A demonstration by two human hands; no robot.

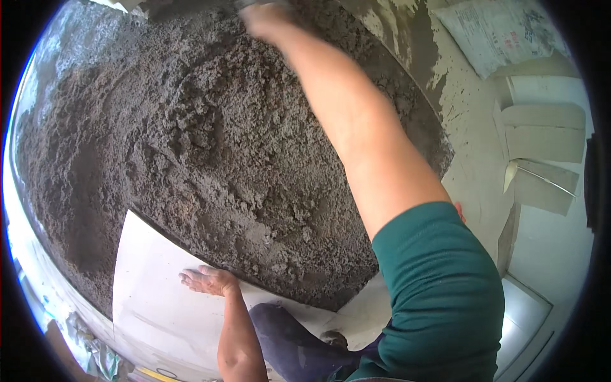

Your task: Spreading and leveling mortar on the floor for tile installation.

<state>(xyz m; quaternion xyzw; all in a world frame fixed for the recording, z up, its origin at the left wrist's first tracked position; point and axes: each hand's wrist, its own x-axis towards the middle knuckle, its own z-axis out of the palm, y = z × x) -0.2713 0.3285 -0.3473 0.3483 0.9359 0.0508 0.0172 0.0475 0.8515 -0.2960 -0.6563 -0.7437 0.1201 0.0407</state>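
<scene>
Grip could not be told at the right hand (pixel 264 22) (blurred, over the far part of the dark mortar (pixel 210 159)), while the left hand (pixel 209 280) rested flat and outspread on a white slab (pixel 153 299) at the mortar's near side, and a pale bag (pixel 499 32) lay beyond the mortar's right edge.

Left fingers (pixel 193 279) lie on a white tile (pixel 149 293); the right arm (pixel 356 121) spans crumbly grey mix (pixel 248 146).

two bare hands (pixel 210 281) (pixel 270 24), one bed of dark mortar (pixel 235 146), one green sleeve (pixel 445 280), one pale bag (pixel 499 32).
</scene>
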